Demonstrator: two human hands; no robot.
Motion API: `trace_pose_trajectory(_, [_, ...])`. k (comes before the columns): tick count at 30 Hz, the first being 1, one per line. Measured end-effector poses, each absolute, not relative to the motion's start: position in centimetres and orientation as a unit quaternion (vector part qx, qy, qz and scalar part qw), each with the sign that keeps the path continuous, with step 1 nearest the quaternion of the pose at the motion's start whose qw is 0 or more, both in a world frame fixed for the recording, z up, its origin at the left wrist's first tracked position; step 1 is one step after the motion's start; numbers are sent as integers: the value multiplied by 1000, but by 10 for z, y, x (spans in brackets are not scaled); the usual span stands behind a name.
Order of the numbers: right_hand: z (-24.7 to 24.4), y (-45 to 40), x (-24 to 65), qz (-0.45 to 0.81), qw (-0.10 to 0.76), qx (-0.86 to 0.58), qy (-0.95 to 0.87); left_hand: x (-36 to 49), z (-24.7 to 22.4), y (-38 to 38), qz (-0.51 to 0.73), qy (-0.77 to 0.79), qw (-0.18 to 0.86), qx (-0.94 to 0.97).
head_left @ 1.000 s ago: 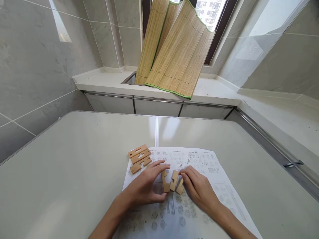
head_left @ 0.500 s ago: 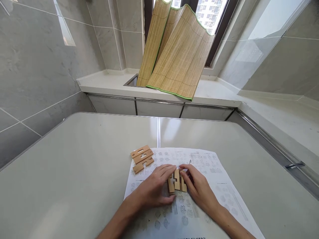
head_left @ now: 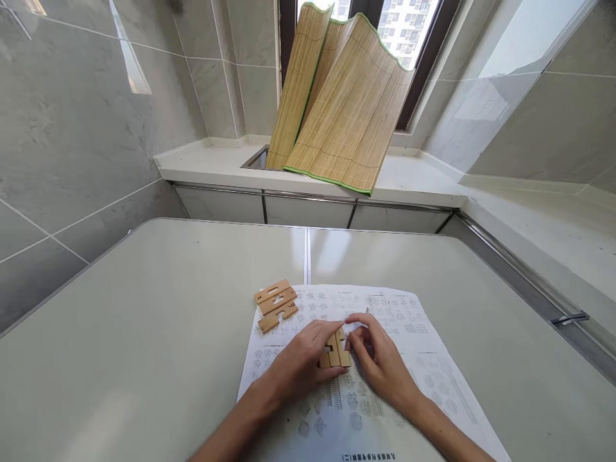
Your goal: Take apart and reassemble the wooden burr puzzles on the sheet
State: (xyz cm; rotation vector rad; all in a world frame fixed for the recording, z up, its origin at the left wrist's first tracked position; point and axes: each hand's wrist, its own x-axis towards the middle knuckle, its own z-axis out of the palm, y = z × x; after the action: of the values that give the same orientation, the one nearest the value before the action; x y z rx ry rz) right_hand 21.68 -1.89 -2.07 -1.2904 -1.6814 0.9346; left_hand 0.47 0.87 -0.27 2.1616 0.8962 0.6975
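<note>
Several notched wooden puzzle pieces (head_left: 337, 351) stand side by side on the printed sheet (head_left: 399, 372). My left hand (head_left: 303, 356) wraps them from the left, its index finger across the far end and its thumb along the near end, and covers part of them. At their right edge is my right hand (head_left: 378, 356), fingers curled, with the fingertips at the notch of the rightmost piece. Its index fingertip meets the left index fingertip. Up and to the left, three more wooden pieces (head_left: 274, 299) lie in a slanted row, the nearest with an open notch.
The sheet, covered in small diagrams, lies on a pale table (head_left: 158, 333) with a seam (head_left: 307, 256) down its middle. Behind it, a folded bamboo mat (head_left: 351, 109) leans on the white ledge (head_left: 206, 163) before a window. Tiled walls rise at both sides.
The pieces between my hands now sit closer together and slightly tilted. My left thumb has moved right along their near end, and my right fingers have curled in at the right edge.
</note>
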Motion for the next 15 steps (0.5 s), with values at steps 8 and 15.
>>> trace_pose_trajectory(8, [-17,-19,220,385,374,-518,-667,-40,4,-22,300,463,238,799])
trace_pose_trajectory(15, [-14,-20,221,377,355,-512,-686,-65,-5,-59,327,584,123,733])
